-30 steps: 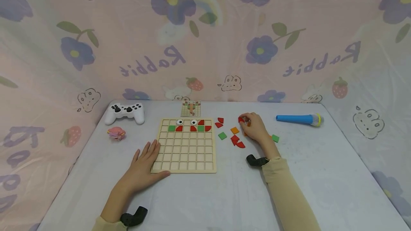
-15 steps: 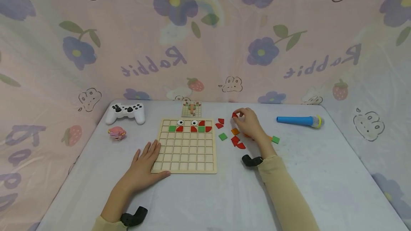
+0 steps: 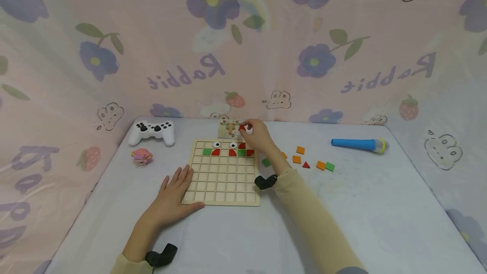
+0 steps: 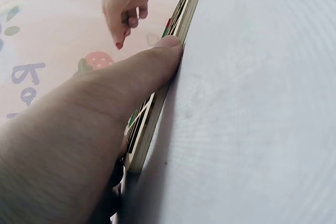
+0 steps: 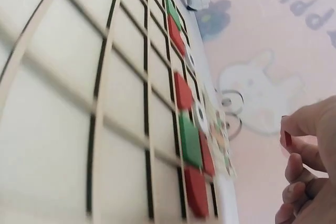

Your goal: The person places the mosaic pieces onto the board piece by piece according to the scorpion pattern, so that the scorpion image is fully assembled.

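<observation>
A wooden grid board (image 3: 220,176) lies on the white table. Its two upper rows hold green squares, red quarter-round pieces and two eye discs (image 3: 216,144). My left hand (image 3: 171,195) rests at the lower left corner, fingers spread on the left edge, thumb (image 4: 157,64) on the front edge. Above the board's upper right corner, my right hand (image 3: 260,136) pinches a small red piece (image 5: 286,138) between thumb and index finger. That hand overlaps the right edge of a small pattern card (image 3: 227,130) behind the board. The held piece's full outline is covered by the fingertips.
Right of the board lie orange squares (image 3: 296,159), a red triangle (image 3: 306,165) and green squares (image 3: 330,167); my right forearm hides other pieces. A blue toy microphone (image 3: 357,144) lies further right. A white game controller (image 3: 152,132) and a pink toy (image 3: 142,156) sit at the left.
My right hand has lifted away from the loose pieces and moved left with the red piece, to above the board's upper right corner. The left hand has stayed on the board.
</observation>
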Available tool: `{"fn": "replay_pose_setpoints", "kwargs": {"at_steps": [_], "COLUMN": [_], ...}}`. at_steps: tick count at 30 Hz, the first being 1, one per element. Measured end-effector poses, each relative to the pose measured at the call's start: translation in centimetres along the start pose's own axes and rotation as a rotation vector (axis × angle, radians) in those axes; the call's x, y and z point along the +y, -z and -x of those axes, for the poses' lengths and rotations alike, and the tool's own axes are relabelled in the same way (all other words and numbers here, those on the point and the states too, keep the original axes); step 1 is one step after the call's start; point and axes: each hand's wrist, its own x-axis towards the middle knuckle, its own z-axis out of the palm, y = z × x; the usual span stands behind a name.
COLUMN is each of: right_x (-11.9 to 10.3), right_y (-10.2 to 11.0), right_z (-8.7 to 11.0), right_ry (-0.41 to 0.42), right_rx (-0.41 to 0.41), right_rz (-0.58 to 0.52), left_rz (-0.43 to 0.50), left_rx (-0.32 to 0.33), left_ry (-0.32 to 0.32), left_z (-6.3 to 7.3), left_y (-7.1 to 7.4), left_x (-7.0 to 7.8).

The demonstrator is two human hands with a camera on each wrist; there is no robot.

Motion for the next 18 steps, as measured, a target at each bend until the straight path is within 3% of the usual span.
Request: {"fn": "replay_pose_setpoints", "kwargs": {"at_steps": [9,18], "right_x": [-2.6,-3.9], "right_y": [-4.6,-8.6], "right_z": [-1.3,-2.0], "right_ry": [0.047,0.08], "right_rx": [-0.031,-0.079], "right_rz": [-0.067,0.013], "left_rz": [-0.004,-0.013], "left_rx": [0.005,0.013], "left_ry": [-0.01,-0.022], "left_z": [-0.2,-0.1], "left_y": [-0.2,-0.3], "left_x": [-0.1,-0.4]}}
